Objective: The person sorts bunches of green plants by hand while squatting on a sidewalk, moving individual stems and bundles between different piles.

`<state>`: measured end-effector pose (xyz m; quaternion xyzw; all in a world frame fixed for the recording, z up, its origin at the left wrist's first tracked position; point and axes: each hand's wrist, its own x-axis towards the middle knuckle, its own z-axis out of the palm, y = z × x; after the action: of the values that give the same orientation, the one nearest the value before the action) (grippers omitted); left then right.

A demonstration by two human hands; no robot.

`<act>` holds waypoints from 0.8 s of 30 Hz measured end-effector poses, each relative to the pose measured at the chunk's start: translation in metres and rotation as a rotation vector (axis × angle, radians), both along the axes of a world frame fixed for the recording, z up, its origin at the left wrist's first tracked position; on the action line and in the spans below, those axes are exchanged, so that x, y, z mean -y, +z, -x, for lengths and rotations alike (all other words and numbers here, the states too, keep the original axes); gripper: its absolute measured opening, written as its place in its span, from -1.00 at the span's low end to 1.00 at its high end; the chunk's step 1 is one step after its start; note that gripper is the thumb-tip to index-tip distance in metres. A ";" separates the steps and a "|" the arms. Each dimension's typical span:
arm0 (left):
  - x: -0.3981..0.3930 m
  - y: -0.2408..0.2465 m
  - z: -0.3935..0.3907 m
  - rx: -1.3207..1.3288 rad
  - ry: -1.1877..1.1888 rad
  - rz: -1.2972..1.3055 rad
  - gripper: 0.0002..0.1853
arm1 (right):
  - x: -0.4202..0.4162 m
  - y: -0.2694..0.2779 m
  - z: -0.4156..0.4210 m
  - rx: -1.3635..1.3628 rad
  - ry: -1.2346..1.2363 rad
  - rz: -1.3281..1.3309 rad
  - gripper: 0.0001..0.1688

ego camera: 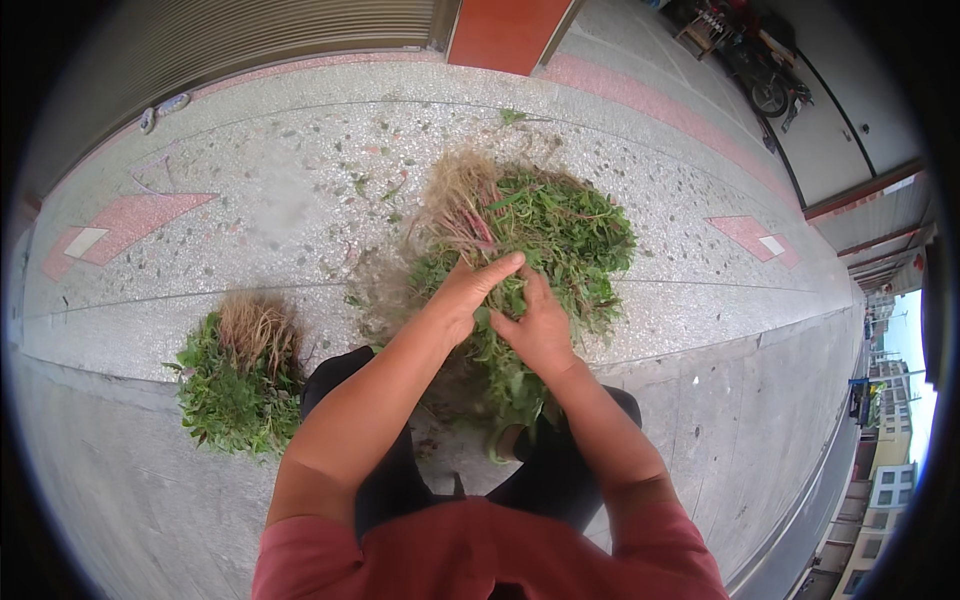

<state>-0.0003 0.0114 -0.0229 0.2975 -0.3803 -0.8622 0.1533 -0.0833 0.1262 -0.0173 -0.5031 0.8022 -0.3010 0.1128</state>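
Note:
My left hand [474, 289] is closed around a bunch of leafy green plants, its thumb lying across the stems. Reddish stems and pale tangled roots [463, 191] stick out beyond that hand, away from me. Just to its right, my right hand [538, 322] grips the leafy part [510, 375] of the bunch, which hangs down between my knees. Under and beyond both hands lies a heap of green plants [577, 225] on the speckled floor. How many stems are in each hand is hidden by the leaves.
A second pile of plants with brown roots [244, 382] lies at the left, across the edge of the terrazzo floor [315, 202]. Loose leaves and soil are scattered beyond. Slippers [161, 111] sit by a roller shutter [300, 37]. A motorcycle [769, 94] stands at the far right.

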 end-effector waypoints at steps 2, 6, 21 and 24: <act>0.002 -0.009 -0.001 0.015 0.052 -0.087 -0.45 | -0.005 0.003 -0.010 -0.236 0.035 0.004 -0.24; 0.017 -0.005 -0.021 -0.036 0.088 -0.214 -0.56 | -0.012 0.022 -0.001 -0.121 0.292 0.213 -0.42; 0.000 0.007 0.000 0.223 -0.133 0.036 -0.19 | 0.002 -0.030 0.043 1.053 -0.060 0.110 -0.03; -0.005 0.013 0.004 0.553 -0.175 0.212 0.14 | 0.008 -0.007 0.029 0.990 -0.119 0.013 -0.06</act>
<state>-0.0045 0.0166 -0.0100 0.4692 -0.5197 -0.7140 -0.0006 -0.1124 0.1179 -0.0244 -0.2537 0.6780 -0.5145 0.4596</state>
